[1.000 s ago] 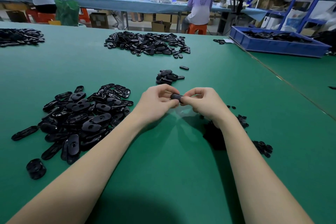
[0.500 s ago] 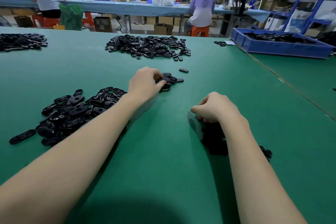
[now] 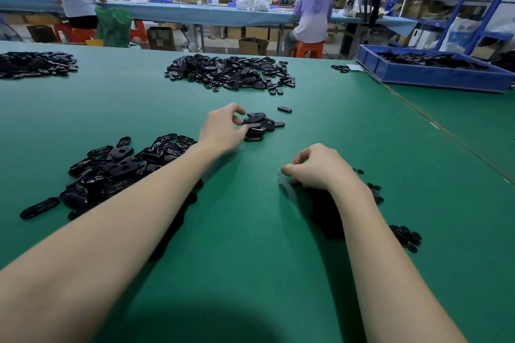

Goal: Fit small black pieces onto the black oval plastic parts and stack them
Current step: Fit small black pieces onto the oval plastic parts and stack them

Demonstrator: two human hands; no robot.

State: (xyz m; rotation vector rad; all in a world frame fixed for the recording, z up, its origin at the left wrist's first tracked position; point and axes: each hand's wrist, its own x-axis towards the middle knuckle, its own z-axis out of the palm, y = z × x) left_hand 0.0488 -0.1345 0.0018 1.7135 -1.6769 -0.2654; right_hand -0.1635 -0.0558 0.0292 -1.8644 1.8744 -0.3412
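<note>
Since the earlier frame, little has shifted: my left hand (image 3: 223, 127) remains at the small stack (image 3: 260, 125) of fitted ovals, fingertips pinching one part on its near edge; my right hand (image 3: 315, 167), fingers curled, whether on a small piece I cannot tell, sits over the small black pieces (image 3: 405, 237). Seat each oval squarely so the stack stays level. Four piles of ovals lie on the surface (image 3: 250, 273); single parts are too many to count

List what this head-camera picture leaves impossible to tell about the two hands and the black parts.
- Right hand: curled fingers hide whether it holds anything.
- Small black pieces: partly hidden by the right forearm.
- Left hand at the small stack of black oval plastic parts: grip unclear.
</note>
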